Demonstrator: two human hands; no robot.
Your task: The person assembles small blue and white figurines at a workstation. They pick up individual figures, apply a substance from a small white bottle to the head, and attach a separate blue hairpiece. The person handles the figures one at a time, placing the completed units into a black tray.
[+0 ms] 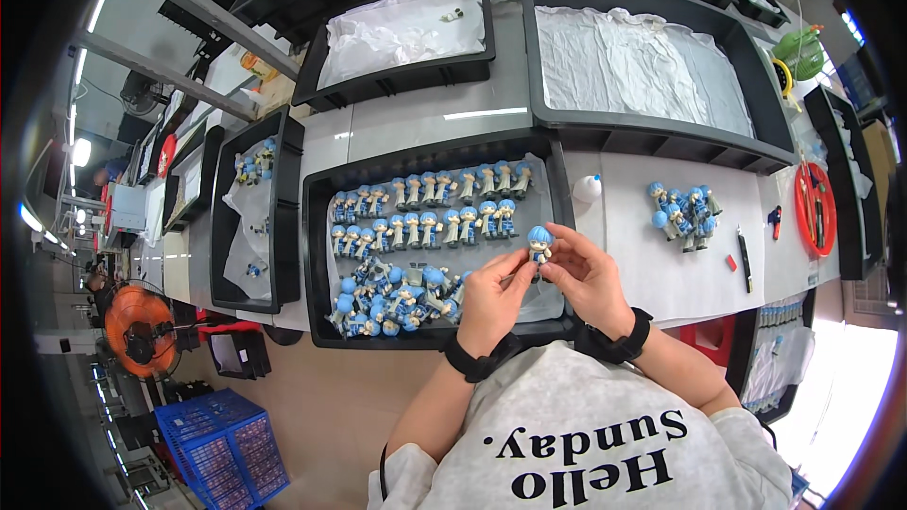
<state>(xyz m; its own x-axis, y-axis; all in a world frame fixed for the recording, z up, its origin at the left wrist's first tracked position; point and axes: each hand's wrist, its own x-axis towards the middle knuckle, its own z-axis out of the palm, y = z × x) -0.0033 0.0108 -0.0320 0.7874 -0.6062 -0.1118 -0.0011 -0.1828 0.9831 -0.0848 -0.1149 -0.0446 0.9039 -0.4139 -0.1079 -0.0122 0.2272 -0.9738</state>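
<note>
A small blue-haired figurine is held upright between my two hands, over the right part of a black tray. My left hand pinches it low on its left side. The fingers of my right hand close on it from the right. In the tray, two rows of similar figurines lie side by side on white lining. A jumbled heap of figurines fills the tray's near left part. My left hand is just right of that heap.
Right of the tray are a white bottle, a cluster of figurines, a pen and a red round dish. Lined black trays stand behind. Another tray is at left, with an orange fan beyond.
</note>
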